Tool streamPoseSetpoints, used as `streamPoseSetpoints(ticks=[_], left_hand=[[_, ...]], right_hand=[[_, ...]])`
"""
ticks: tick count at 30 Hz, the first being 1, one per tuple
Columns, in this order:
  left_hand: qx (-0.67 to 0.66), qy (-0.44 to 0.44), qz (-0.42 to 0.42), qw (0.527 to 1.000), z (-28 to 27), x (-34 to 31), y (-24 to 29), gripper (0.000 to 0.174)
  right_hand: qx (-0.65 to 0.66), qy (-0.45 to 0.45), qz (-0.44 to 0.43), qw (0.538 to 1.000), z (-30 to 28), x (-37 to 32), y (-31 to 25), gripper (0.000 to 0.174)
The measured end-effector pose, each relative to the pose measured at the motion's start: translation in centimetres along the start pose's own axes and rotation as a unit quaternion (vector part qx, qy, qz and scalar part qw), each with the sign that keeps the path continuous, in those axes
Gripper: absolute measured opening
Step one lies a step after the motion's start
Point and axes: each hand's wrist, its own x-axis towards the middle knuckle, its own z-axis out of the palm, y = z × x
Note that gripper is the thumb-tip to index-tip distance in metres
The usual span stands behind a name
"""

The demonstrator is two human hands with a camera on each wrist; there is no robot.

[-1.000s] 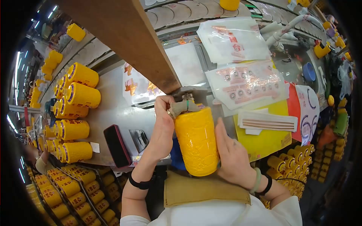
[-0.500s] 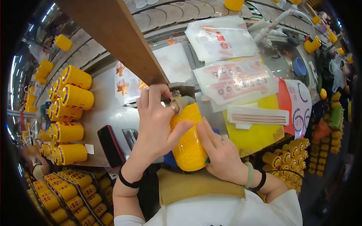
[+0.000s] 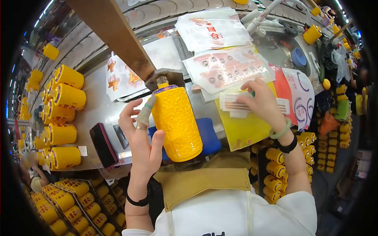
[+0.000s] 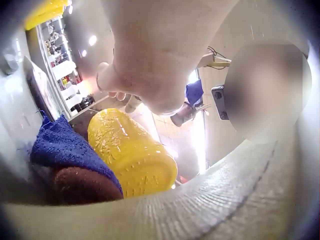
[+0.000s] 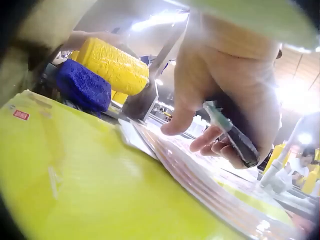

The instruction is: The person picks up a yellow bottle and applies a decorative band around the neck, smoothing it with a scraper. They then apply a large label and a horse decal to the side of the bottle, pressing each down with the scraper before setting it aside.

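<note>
Left hand (image 3: pixel 143 137): at 8 o'clock of the yellow bottle (image 3: pixel 176 120); fingers spread and nearly straight, thumb pressed to the lower side, taped forefinger up against the shoulder; it steadies the bottle without wrapping round it.
Yellow bottle: at the middle of the head view, upright with a slight lean, neck toward 12 o'clock, base on the blue cloth (image 3: pixel 208 135).
Blue cloth: under the bottle, showing at its 4 o'clock.
Right hand (image 3: pixel 263 100): at 3 o'clock of the bottle, well apart from it; fingers curled round a dark pen-like tool (image 5: pixel 232 132) with a green tip, fingertips down on the stack of strips (image 3: pixel 232 105).
Stack of strips: lies on the yellow sheet (image 3: pixel 244 131), at 3 o'clock of the bottle.
Sticker sheets (image 3: pixel 226 67): spread out at 1 o'clock of the bottle.
Wooden beam (image 3: pixel 114 35): runs toward 11 o'clock, its end just above the bottle's neck.
Phone (image 3: pixel 103 144): flat on the table at 8 o'clock, beside the left hand.
Lying bottles (image 3: pixel 65 98): yellow, stacked on their sides at 9 o'clock.
</note>
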Motion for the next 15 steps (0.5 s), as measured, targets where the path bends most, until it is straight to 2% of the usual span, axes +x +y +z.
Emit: streamPoseSetpoints(ticks=[2,3,4,6,7,8,9,11,13,15], left_hand=[[-0.034,0.015,-0.014,0.999,0.1,-1.2,-0.1,0.061],[-0.053,0.005,-0.043,0.998,0.1,-1.9,0.0,0.073],[-0.048,0.009,-0.048,0.998,0.3,-2.5,0.2,0.073],[-0.215,0.025,-0.069,0.974,1.0,-3.8,0.2,0.091],[-0.146,-0.015,-0.044,0.988,0.6,-4.8,-0.8,0.112],[-0.142,-0.012,-0.048,0.989,0.7,-5.4,-0.9,0.112],[-0.141,-0.02,-0.049,0.989,1.0,-5.8,-0.6,0.116],[-0.149,-0.009,-0.054,0.987,2.0,-6.4,-0.1,0.128],[-0.135,-0.007,-0.069,0.988,2.6,-6.5,0.4,0.125],[-0.152,0.011,-0.094,0.984,3.6,-6.7,0.7,0.118]], right_hand=[[-0.004,-0.012,-0.025,1.0,0.8,0.5,1.2,0.027],[-0.003,-0.015,-0.03,0.999,0.8,0.8,1.9,0.027],[-0.003,-0.024,-0.035,0.999,0.9,1.2,2.7,0.029],[0.002,-0.039,-0.047,0.998,0.8,1.6,3.2,0.03],[0.023,-0.075,-0.039,0.996,0.2,1.7,3.0,0.029],[0.043,-0.112,-0.031,0.992,-0.3,1.9,2.6,0.029],[0.033,-0.112,-0.039,0.992,-0.5,1.9,2.3,0.02],[0.043,-0.107,-0.039,0.993,-0.2,2.2,2.7,0.016],[0.059,-0.084,-0.06,0.993,0.3,2.5,3.3,0.01],[0.066,-0.076,-0.063,0.993,0.5,2.3,3.2,0.011]])
